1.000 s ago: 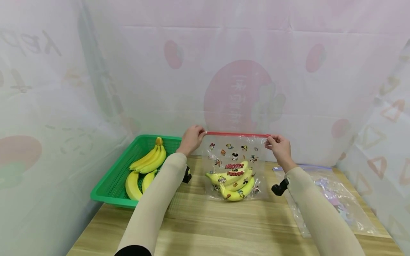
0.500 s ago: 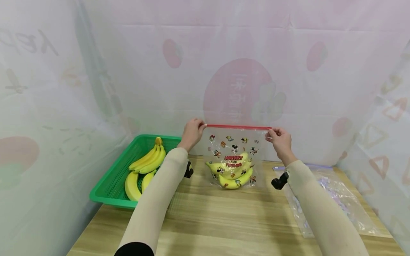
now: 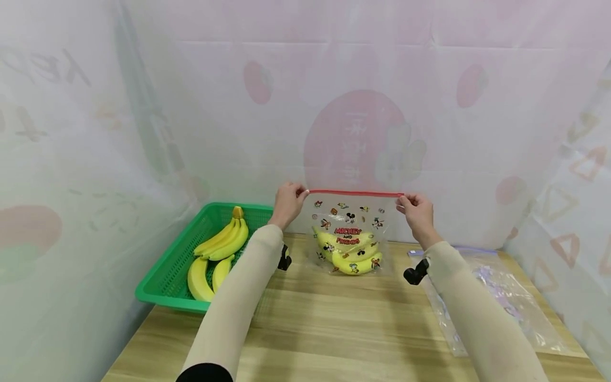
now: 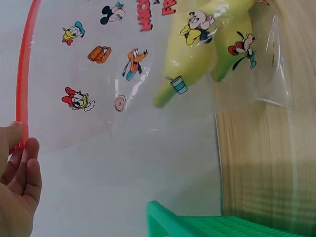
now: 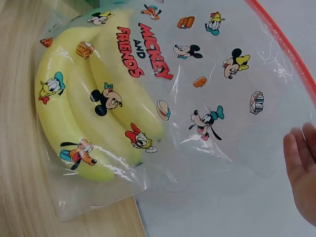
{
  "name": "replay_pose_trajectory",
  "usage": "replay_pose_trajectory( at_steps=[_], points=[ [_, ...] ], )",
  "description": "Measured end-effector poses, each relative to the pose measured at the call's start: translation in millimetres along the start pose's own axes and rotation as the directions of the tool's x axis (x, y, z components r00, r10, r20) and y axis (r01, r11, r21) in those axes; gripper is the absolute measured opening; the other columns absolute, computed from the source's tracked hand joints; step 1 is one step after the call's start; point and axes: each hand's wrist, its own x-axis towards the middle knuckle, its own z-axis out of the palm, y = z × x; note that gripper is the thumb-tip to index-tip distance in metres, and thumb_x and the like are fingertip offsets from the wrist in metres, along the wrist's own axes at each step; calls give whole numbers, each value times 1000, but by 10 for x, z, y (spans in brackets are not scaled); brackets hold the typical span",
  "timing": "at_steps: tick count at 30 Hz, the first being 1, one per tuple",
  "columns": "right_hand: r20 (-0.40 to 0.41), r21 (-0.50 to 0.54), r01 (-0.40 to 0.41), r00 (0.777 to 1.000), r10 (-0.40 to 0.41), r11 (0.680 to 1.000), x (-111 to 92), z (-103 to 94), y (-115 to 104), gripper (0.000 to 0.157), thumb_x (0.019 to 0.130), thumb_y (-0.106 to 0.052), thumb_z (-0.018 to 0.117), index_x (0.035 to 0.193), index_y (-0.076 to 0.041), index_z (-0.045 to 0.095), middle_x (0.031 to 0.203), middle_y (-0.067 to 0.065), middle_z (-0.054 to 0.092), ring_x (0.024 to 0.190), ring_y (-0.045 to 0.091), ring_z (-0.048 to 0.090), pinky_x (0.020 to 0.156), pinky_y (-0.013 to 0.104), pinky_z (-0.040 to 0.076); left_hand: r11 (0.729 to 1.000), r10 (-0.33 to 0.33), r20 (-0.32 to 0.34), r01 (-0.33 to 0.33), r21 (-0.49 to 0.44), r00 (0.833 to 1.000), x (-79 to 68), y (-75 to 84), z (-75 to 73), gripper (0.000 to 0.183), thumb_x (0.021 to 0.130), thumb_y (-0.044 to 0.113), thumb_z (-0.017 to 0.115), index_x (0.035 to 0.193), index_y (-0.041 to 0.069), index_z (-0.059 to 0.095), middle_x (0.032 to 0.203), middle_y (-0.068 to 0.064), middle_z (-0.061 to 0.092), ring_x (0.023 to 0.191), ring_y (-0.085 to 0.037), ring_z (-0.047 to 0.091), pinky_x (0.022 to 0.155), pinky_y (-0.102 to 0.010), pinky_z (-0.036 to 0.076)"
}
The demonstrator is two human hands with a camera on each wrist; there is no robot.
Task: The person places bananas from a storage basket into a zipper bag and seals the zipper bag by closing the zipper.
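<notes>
Between the two hands hangs a clear zip bag (image 3: 325, 213) with cartoon prints and a red zip strip (image 3: 355, 192) along its top. Inside it lies a bunch of bananas (image 3: 355, 263), yellow with greenish tips. My left hand (image 3: 288, 203) pinches the left end of the red strip between thumb and fingers. At the strip's right end, my right hand (image 3: 417, 215) pinches the corner. The strip is stretched straight between them. In the left wrist view, the thumb presses on the strip. Only part of the right hand's fingers (image 5: 296, 153) shows in the right wrist view.
A green basket (image 3: 164, 281) with more bananas (image 3: 224, 241) stands at the left of the wooden table (image 3: 329, 323). A second clear bag (image 3: 530, 313) with a blue-purple strip lies flat at the right, partly under the right forearm. Printed cloth (image 3: 229, 132) hangs behind.
Both hands have raised the bag, then lowered it slightly. The bananas have shifted inside it. The basket and the second bag have stayed in place.
</notes>
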Motion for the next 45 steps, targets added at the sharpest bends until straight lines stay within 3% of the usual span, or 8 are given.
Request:
replay_pose_trajectory(
  at_steps=[7,15,19,25,31,35,39,45],
  points=[
    [-35,-195,-37,999,31,980,-10,-29,114,32,97,-24,54,114,3,57,108,16,56,99,25,53,74,21,47,998,-44,50,46,-40,998,-53,-29,84,16,94,19,60,96,5,67,91,-6,55,85,-19,51,72,-30,46],
    [63,-161,-98,992,109,982,-40,-13,209,35,100,-21,49,121,6,50,118,21,53,104,26,56,92,36,47,997,-63,63,66,-46,996,-130,-130,119,12,94,12,59,98,4,67,92,-7,61,85,-20,55,71,-32,49],
    [92,-185,-91,990,109,978,-58,-28,225,34,100,-22,47,120,6,50,115,20,54,103,25,58,93,36,47,996,-71,62,75,-53,996,-156,-169,122,12,94,9,57,99,4,67,94,-8,61,86,-21,56,71,-33,49],
    [96,-236,-94,988,119,967,-88,-70,232,38,101,-24,45,124,6,49,119,23,54,114,39,53,95,40,44,992,-96,72,101,-71,993,-214,-206,89,15,95,9,54,100,5,67,95,-8,62,85,-21,58,71,-34,50],
    [81,-286,-88,990,116,954,-122,-187,258,40,100,-27,45,124,4,50,119,22,55,105,34,58,94,40,46,989,-127,115,134,-57,985,-279,-220,70,15,95,10,54,99,5,68,95,-9,65,85,-22,59,72,-36,51],
    [124,-360,-48,987,99,932,-163,-345,307,39,100,-27,45,120,6,51,117,23,54,99,26,58,85,32,51,989,-139,181,146,-28,974,-333,-205,106,16,94,11,54,99,6,68,94,-7,65,84,-20,59,72,-34,51],
    [182,-421,-9,979,94,907,-209,-539,361,35,100,-23,45,115,7,53,115,25,54,104,35,56,77,28,51,990,-130,256,138,-14,958,-413,-123,169,16,95,13,54,99,6,68,93,-5,64,82,-18,58,70,-32,50],
    [248,-534,38,962,114,844,-315,-823,448,32,98,-19,45,111,10,53,101,18,59,94,32,56,71,30,48,997,-73,417,75,12,906,-569,122,285,15,94,11,52,89,6,66,81,-4,61,68,-14,53,60,-27,47]
  ],
)
